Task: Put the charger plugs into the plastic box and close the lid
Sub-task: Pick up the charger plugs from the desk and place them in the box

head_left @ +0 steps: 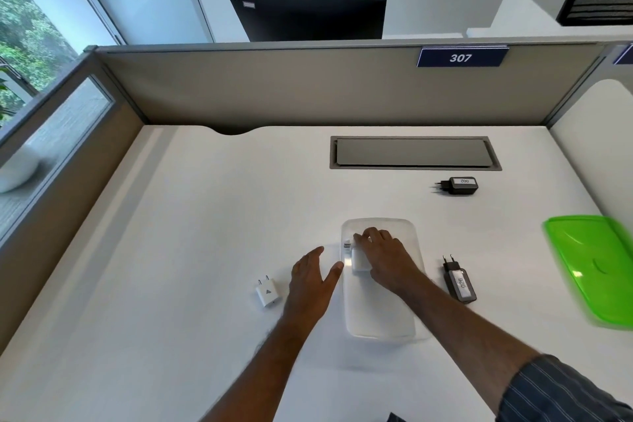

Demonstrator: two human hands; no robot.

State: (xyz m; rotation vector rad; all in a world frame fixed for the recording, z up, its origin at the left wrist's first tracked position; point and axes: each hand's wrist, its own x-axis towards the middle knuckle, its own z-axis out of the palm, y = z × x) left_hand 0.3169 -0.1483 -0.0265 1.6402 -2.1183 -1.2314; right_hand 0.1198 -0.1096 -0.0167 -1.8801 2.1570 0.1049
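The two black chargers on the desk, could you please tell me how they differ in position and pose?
The far black charger lies beyond the clear plastic box, pins pointing left; the near black charger lies right of the box, pins pointing away from the person. The far one's label reads 002, the near one's 026. Both are black, white-labelled, two-pinned, and still outside the box.
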